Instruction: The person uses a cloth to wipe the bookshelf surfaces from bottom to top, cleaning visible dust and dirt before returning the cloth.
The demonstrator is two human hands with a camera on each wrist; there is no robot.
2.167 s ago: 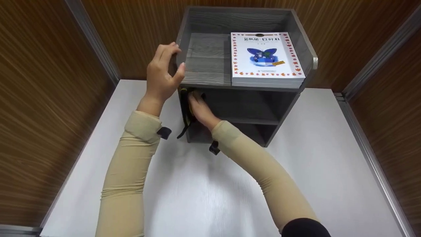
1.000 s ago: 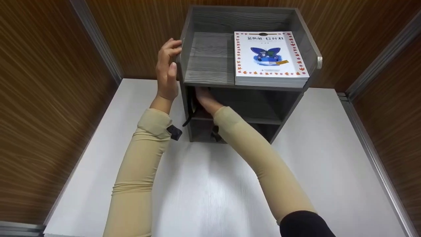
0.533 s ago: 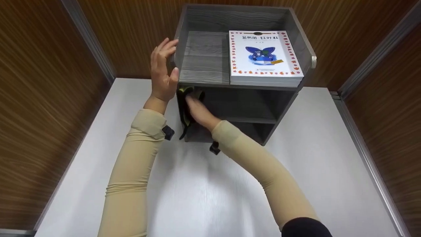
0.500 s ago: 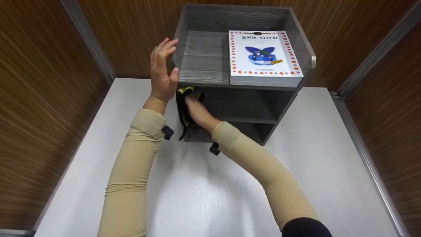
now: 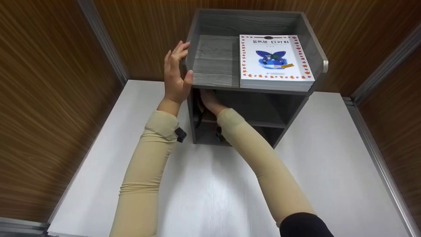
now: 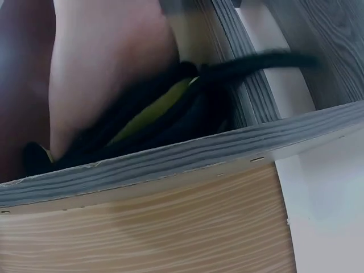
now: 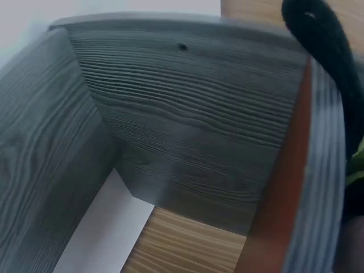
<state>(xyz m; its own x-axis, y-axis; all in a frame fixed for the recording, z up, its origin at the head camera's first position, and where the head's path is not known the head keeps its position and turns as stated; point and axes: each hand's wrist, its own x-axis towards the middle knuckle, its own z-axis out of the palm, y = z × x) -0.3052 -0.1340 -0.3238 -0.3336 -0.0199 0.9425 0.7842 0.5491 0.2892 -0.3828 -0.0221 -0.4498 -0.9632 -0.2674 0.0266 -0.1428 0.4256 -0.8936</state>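
Note:
My left hand [image 5: 177, 75] rests against the outer left side of a grey wood-grain shelf unit [image 5: 215, 61], fingers fairly straight along its upper edge. My right hand [image 5: 210, 100] reaches into the middle compartment at its left end, fingers hidden beneath the upper shelf. Next to it is a black fabric item with yellow-green parts [image 6: 151, 114], whose exact kind I cannot tell; its dark strap [image 5: 198, 120] hangs out at the front. In the left wrist view the hand overlaps this item, which lies against the side panel. Whether the fingers grip it is hidden.
A stack of white books [image 5: 276, 59] with a blue butterfly cover lies on the right of the top shelf. The lower compartment [image 5: 210, 133] sits under the right forearm. The unit stands on a white table [image 5: 210, 197] between brown wood-grain walls [image 5: 148, 39].
My right hand moved in and out of the middle compartment and is now deeper inside, with the black item pushed further in. My left hand stayed at the unit's left side.

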